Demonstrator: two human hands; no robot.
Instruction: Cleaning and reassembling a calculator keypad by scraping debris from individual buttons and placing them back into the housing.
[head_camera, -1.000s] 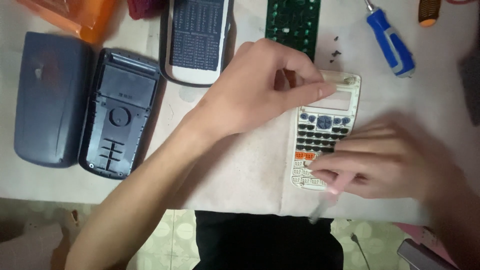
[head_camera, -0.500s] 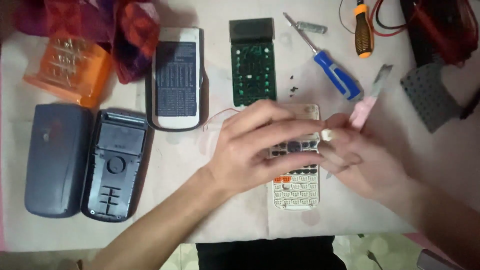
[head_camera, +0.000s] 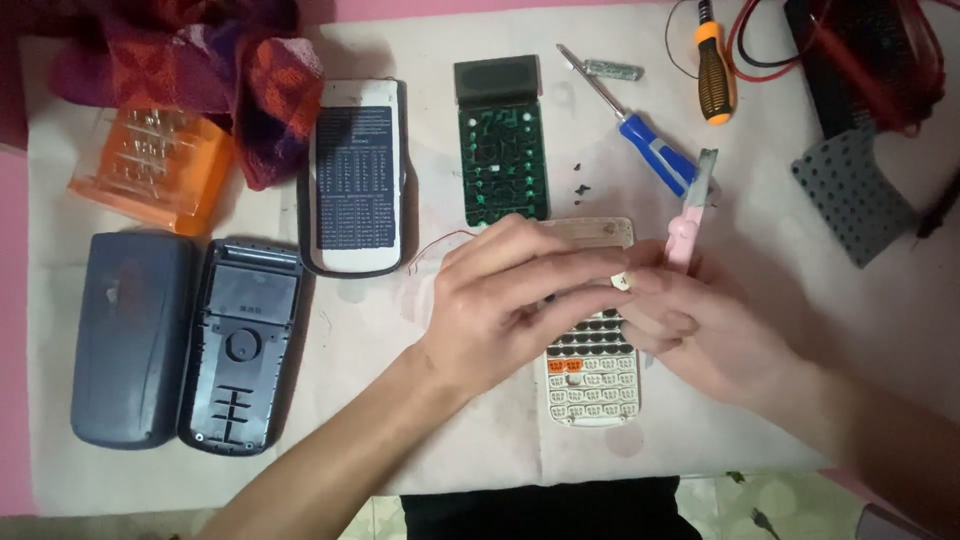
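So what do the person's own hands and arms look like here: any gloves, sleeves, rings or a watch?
Both are bare. The left hand and right hand wear no gloves, and no rings show on the fingers in view. Both forearms are uncovered as far as the picture's edge, with no sleeve, watch or bracelet at either wrist. The nails are short and unpainted where they can be seen.

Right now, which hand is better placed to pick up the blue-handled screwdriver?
Probably the right hand. It sits just below the blue-handled screwdriver, though it holds a pink tool. The left hand lies across the calculator faceplate, farther away.
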